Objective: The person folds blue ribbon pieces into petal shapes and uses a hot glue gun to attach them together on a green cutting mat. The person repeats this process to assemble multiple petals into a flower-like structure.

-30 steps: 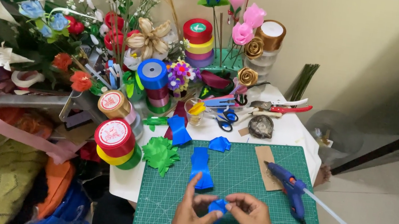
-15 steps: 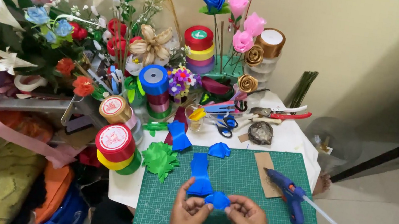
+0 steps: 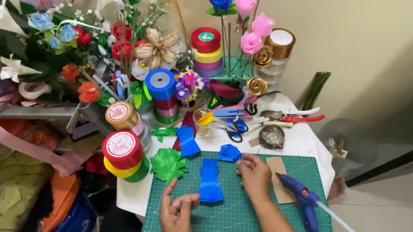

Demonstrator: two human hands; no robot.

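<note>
My right hand (image 3: 255, 174) reaches to the far side of the green cutting mat (image 3: 234, 227), its fingertips pinched on the edge of a small folded blue ribbon piece (image 3: 229, 152). My left hand (image 3: 176, 215) rests on the mat near its front, fingers loosely apart and holding nothing. Just beyond that hand lies a stack of blue ribbon strips (image 3: 209, 181). Another blue ribbon piece (image 3: 188, 141) lies at the mat's far left corner, next to a green ribbon flower (image 3: 167, 163).
A blue glue gun (image 3: 305, 200) lies on a cardboard scrap (image 3: 278, 169) right of my right hand. Ribbon rolls (image 3: 123, 150), scissors (image 3: 237, 128), red-handled pliers (image 3: 292, 116), a small glass (image 3: 204, 121) and many ribbon flowers (image 3: 39, 38) crowd the back and left.
Both hands held a small blue ribbon piece together low on the mat. Now they are apart: the right hand has carried it up the mat, and the left hand is empty.
</note>
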